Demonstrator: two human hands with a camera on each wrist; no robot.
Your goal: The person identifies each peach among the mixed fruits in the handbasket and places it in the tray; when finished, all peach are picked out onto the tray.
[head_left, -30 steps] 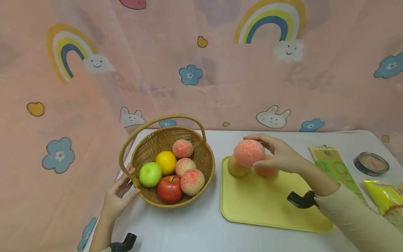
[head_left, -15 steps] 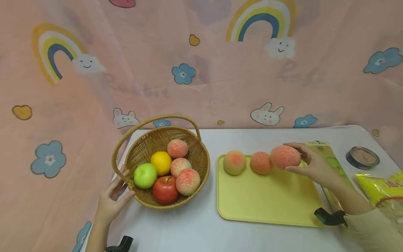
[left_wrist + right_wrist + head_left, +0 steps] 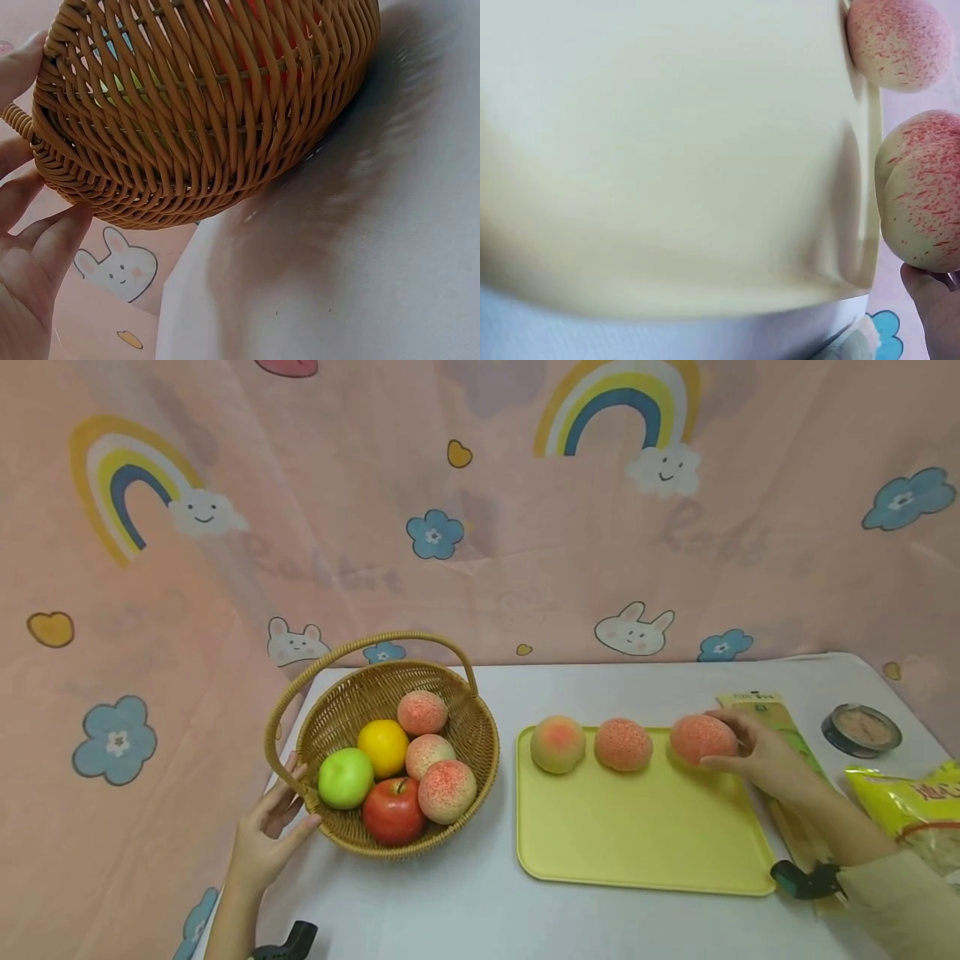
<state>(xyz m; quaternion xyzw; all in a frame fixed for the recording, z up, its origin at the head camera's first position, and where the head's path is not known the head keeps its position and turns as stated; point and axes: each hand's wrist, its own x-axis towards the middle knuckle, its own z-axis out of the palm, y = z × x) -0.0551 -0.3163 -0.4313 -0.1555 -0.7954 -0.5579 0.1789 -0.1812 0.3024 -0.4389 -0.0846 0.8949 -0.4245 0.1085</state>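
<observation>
A brown wicker basket with an arched handle holds a green apple, a red apple, an orange and several peaches. My left hand holds its left rim by the handle's base; in the left wrist view, fingertips touch the weave. At the far right corner of a yellow tray, my right hand grips a pink peach between thumb and fingers. The right wrist view has this peach over the tray's edge. Two other peaches sit along the tray's far side.
Right of the tray lie a green-and-tan flat package, a round dark-rimmed tin and a yellow bag. A pink patterned cloth hangs behind the white table.
My right hand has carried the peach rightwards and down, from above the other two peaches to the tray's far right corner. My left hand stays on the basket. The head view has shifted slightly.
</observation>
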